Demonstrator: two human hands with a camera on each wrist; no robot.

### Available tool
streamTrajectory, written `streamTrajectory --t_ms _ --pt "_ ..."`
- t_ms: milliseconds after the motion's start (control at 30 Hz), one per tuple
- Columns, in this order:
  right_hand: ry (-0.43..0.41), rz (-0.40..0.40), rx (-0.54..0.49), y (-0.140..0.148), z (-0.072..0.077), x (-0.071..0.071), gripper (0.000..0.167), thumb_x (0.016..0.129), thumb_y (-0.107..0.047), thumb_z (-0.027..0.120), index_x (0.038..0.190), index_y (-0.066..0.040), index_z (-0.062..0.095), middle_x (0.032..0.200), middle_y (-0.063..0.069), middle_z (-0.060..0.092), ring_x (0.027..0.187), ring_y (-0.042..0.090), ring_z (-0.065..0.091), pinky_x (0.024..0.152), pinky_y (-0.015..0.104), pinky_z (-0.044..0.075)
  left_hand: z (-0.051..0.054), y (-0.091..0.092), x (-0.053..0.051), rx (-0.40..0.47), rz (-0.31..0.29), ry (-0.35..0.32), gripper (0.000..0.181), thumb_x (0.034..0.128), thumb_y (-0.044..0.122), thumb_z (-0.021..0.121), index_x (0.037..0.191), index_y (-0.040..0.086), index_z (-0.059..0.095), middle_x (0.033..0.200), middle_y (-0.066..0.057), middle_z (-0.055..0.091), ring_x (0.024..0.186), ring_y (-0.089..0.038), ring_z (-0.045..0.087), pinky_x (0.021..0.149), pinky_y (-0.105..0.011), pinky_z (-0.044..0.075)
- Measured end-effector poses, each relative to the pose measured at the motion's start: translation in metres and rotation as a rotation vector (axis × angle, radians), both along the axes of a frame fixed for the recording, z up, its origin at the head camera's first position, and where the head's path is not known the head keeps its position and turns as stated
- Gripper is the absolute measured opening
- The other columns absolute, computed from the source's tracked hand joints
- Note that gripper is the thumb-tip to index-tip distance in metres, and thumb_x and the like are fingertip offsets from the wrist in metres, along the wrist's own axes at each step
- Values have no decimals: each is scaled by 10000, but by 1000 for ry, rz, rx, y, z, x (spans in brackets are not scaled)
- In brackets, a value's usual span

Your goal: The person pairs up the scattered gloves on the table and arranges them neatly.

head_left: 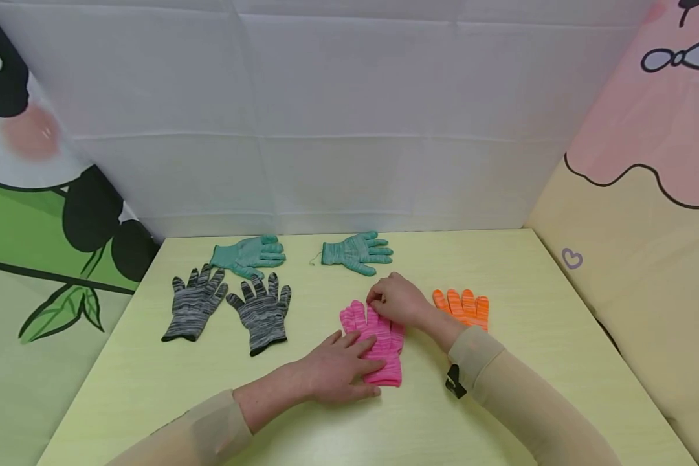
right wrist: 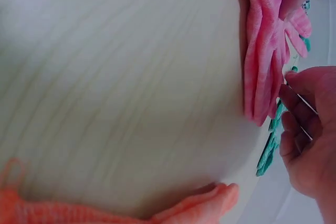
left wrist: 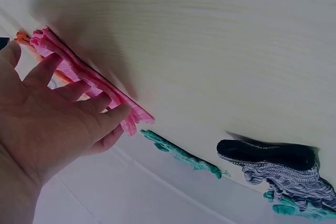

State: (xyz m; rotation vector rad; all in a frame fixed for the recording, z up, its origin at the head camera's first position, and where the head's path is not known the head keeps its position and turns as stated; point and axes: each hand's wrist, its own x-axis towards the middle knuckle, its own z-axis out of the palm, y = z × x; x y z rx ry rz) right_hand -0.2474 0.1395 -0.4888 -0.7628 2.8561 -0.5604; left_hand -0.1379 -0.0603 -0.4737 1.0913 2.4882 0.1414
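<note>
Pink knit gloves [head_left: 391,369], which look stacked one on another, lie in front of me with their fingers toward the back. My left hand [head_left: 339,369] lies over their left side, its fingers spread and straight. In the left wrist view the spread fingers reach across the pink fabric [left wrist: 79,74]. My right hand [head_left: 400,299] is at the finger end of the pink gloves, with curled fingers and the thumb and index finger pinching a glove fingertip. In the right wrist view, that thumb and index finger meet beside the pink edge [right wrist: 265,51].
An orange glove [head_left: 468,307] lies right of the pink ones, partly behind my right forearm. Two grey-black striped gloves [head_left: 193,307] lie at the left. Two green gloves [head_left: 358,251] lie along the table's back edge, before a white cloth wall [head_left: 338,116].
</note>
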Motion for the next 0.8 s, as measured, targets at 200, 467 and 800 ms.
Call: streamTrajectory --t_ms 200,467,800 --pt "-14 -3 -94 -13 4 2 162 973 -235 673 1079 -189 786 943 -104 706 917 135 522 803 308 481 0 -3 2 0 0 11 634 997 696 415 1557 399 431 1690 -22 227 1542 -360 185 1207 -610 168" --pt "-31 15 -43 -19 0 3 155 982 -238 670 1087 -212 782 942 -122 704 923 121 522 792 295 485 7 -7 11 17 -13 13 641 993 706 415 1557 402 433 1685 -37 242 1529 -376 222 1201 -613 185" --pt "-53 -40 -61 -22 0 2 89 957 -287 731 975 -203 753 840 -121 652 857 122 532 788 315 487 7 -9 19 8 -51 17 634 1002 710 377 1545 391 457 1676 -34 264 1524 -356 244 1197 -601 214"
